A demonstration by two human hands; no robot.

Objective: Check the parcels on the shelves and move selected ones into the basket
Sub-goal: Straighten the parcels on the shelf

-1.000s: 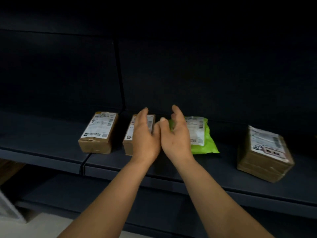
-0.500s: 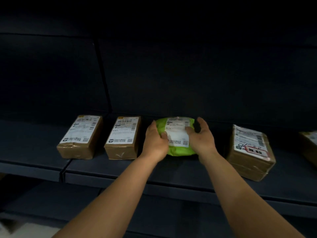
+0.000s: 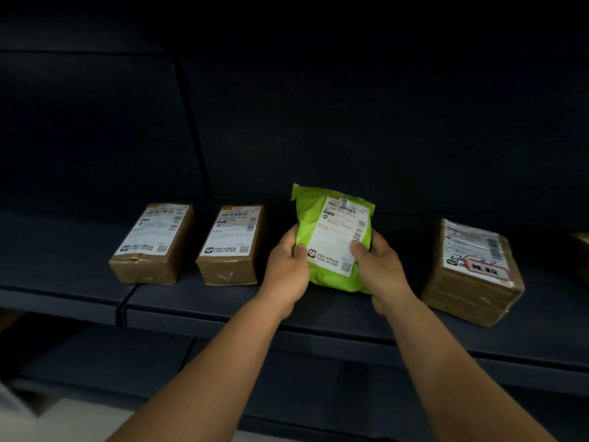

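A green plastic mailer parcel (image 3: 331,237) with a white shipping label stands tilted up from the dark shelf (image 3: 223,304), its label facing me. My left hand (image 3: 287,269) grips its lower left edge and my right hand (image 3: 379,272) grips its lower right edge, thumbs on the front. Two brown cardboard parcels with labels lie to its left, one (image 3: 231,247) close and one (image 3: 153,247) farther left. A larger taped brown parcel (image 3: 471,275) sits to the right. No basket is in view.
Another brown parcel (image 3: 581,250) shows at the far right edge. A lower shelf (image 3: 111,355) runs beneath, and a pale floor patch (image 3: 63,422) lies bottom left. The shelf back wall is dark.
Both hands have closed on the green parcel and tipped it up off the shelf so its label faces me. The view has shifted right.
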